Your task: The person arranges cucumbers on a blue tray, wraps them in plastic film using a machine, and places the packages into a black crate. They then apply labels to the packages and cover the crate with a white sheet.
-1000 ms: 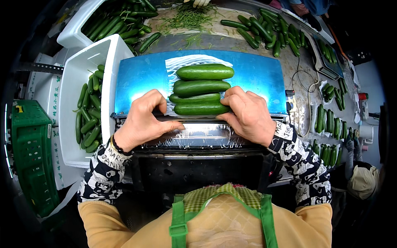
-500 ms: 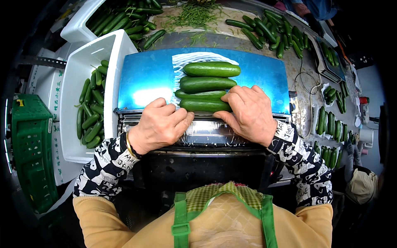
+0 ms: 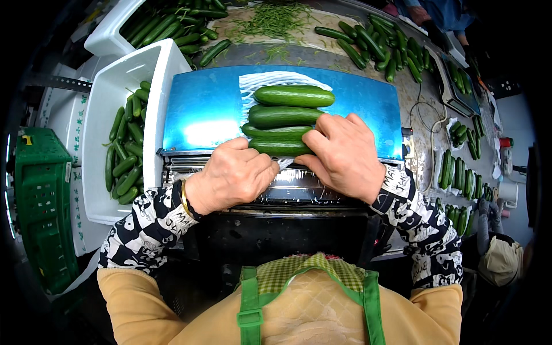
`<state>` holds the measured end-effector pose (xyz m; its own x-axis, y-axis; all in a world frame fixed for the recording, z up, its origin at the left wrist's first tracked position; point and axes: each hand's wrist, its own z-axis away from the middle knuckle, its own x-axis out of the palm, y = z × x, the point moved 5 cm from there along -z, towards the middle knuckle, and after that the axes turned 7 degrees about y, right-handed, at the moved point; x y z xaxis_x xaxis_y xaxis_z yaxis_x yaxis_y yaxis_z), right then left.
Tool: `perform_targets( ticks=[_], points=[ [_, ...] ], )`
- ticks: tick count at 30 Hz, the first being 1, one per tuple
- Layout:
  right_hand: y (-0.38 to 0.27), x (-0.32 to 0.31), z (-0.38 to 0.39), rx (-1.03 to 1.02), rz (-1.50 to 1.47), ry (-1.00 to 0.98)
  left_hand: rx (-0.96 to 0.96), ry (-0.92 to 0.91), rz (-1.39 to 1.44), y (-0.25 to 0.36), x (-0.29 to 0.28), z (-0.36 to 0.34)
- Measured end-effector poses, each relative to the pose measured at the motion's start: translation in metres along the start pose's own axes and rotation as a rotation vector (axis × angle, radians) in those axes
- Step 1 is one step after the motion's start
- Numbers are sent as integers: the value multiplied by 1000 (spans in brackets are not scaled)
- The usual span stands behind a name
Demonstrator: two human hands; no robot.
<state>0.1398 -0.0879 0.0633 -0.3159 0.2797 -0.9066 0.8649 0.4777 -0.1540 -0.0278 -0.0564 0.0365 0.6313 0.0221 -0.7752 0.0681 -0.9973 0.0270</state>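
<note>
Four cucumbers (image 3: 293,96) lie side by side across a white foam net (image 3: 253,80), on the blue-topped wrapping machine (image 3: 362,109). My left hand (image 3: 233,173) is closed at the left front corner of the stack, its fingertips pinching the net's near edge, where white strands show beside them. Around the right ends of the two nearest cucumbers (image 3: 279,146) curl the fingers of my right hand (image 3: 348,155), with the thumb at the front below them. What lies under the right palm is hidden.
At left stands a white foam box (image 3: 95,172) of cucumbers, beside a green crate (image 3: 43,201). Loose cucumbers (image 3: 379,43) are heaped on the table at far right, near a scale (image 3: 463,86). Several wrapped cucumber packs (image 3: 460,172) lie at right. Another person's sleeve (image 3: 448,14) shows at top right.
My left hand has moved a little right and inward along the front of the stack. White net strands now show between my hands. The right hand has shifted slightly left over the cucumbers' ends.
</note>
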Motion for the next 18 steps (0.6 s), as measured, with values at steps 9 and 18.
perform_targets(
  ticks=[9, 18],
  points=[
    [8, -7, 2, 134, -113, -39, -8, 2, 150, -7, 1, 2],
    [5, 2, 8, 146, -295, -33, -134, -16, 180, -11, -5, 1]
  ],
)
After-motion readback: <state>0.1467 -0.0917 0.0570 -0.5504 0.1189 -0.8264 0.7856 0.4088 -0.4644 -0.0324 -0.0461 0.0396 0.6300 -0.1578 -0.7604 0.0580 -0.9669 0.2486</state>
